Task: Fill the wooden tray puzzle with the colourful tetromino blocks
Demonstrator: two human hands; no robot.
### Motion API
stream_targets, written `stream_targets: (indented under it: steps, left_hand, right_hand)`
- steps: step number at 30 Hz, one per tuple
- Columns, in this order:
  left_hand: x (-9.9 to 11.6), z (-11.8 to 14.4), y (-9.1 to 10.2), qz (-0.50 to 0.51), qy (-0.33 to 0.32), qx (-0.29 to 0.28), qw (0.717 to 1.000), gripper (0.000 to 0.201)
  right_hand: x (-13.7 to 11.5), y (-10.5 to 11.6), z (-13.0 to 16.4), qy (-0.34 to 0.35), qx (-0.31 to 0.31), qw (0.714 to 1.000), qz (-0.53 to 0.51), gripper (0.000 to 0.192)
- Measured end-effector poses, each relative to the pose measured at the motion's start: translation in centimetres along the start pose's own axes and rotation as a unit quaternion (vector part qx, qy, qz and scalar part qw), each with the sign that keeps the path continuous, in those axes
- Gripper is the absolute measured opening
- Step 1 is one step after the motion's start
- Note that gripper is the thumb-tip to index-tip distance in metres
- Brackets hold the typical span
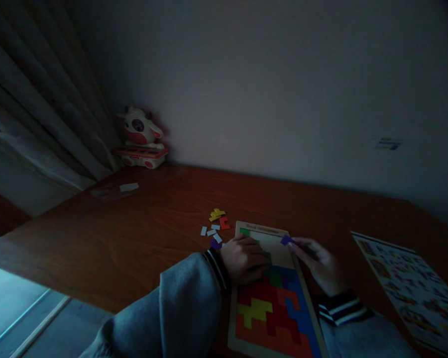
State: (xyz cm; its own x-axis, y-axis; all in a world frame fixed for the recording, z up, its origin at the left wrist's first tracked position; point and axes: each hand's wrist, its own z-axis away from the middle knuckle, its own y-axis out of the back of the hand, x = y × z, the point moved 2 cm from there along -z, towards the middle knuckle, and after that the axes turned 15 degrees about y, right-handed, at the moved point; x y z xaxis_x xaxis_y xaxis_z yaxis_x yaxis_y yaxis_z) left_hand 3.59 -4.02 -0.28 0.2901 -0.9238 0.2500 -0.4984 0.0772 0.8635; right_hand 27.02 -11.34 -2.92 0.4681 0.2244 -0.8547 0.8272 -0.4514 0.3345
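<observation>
Nearest us, our left hand (pixel 244 259) lies flat, fingers spread on the wooden puzzle board (pixel 274 303), whose long axis runs away from us. Our right hand (pixel 319 263) pinches a small flat purple piece (pixel 285 240) over the board's far edge. Beyond, loose angular pieces (pixel 214 228) dot the polished table (pixel 134 238).

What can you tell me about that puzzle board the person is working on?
The puzzle board is a flat, pale, wood-looking tray with a raised rim, lying on the brown table with its long side running away from the person. Its near part is packed with interlocking red, yellow, blue, green and orange pieces; the far part shows bare base, apart from a green piece in the far left corner. The left hand rests on it, and the right hand holds a purple piece at its right edge.
</observation>
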Motion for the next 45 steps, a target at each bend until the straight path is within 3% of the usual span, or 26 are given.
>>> stream_targets:
  steps: [7, 13, 18, 23, 28, 37, 42, 45]
  left_hand:
    - [0.2, 0.2, -0.1, -0.015, -0.012, -0.004, 1.000, 0.024]
    - [-0.6, 0.0, 0.7, -0.012, -0.007, 0.013, 1.000, 0.023]
    - [-4.1, 0.2, 3.4, -0.036, 0.045, 0.052, 0.997, 0.025]
    - [-8.7, 1.5, 6.1, -0.080, 0.069, 0.039, 0.994, 0.025]
    - [-10.6, 2.5, 6.8, -0.089, 0.083, -0.002, 0.993, 0.032]
    - [-9.8, 2.9, 8.5, -0.047, 0.124, -0.095, 0.987, 0.049]
    - [-9.9, 3.4, 9.2, 0.061, 0.216, -0.211, 0.952, 0.036]
    - [-10.1, 3.5, 8.9, 0.072, 0.248, -0.255, 0.932, 0.036]
  right_hand:
    - [-0.1, -0.4, -0.4, -0.003, -0.041, 0.999, 0.005, 0.038]
    - [0.6, -1.0, -1.6, 0.012, -0.036, 0.999, -0.008, 0.038]
    - [2.0, -1.4, -3.2, 0.028, -0.051, 0.998, -0.008, 0.037]
    - [2.6, -1.3, -4.3, 0.030, -0.042, 0.999, 0.009, 0.037]
    - [2.0, -0.9, -3.9, 0.008, -0.010, 1.000, -0.009, 0.041]
    - [1.8, -0.6, -3.5, -0.008, 0.001, 1.000, -0.004, 0.044]
    - [2.0, -0.7, -3.4, -0.014, 0.004, 1.000, -0.022, 0.044]
    - [2.0, -0.7, -3.3, -0.016, 0.006, 1.000, -0.020, 0.044]
